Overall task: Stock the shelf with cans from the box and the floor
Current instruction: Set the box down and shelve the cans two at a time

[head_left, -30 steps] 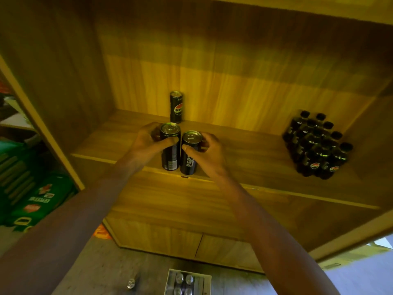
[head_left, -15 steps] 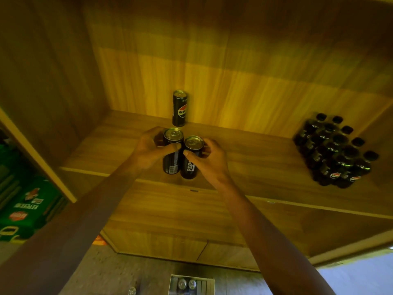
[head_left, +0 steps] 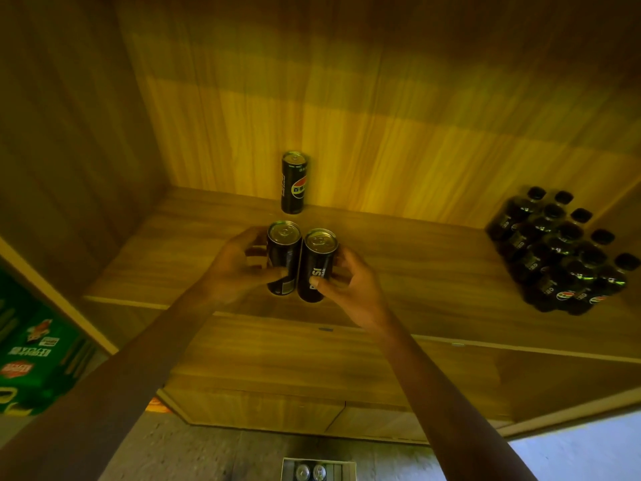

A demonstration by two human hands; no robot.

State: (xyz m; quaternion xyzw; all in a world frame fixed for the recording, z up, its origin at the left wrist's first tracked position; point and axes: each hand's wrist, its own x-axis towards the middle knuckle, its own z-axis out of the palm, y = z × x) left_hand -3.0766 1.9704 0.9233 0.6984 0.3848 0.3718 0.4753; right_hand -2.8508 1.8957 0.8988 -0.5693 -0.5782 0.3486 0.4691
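Head view: both arms reach onto the wooden shelf board (head_left: 433, 258). The left hand (head_left: 239, 269) is wrapped around a tall black soda can (head_left: 282, 258), and the right hand (head_left: 350, 282) is wrapped around a second black slim can (head_left: 316, 265), thumb across its label. The two cans are upright and touching, near the shelf's front edge. A third black can (head_left: 294, 182) stands alone by the back wall. A cluster of dark capped bottles (head_left: 562, 251) sits far right. Below, on the floor, an open box (head_left: 347, 469) shows silver can tops (head_left: 310, 472).
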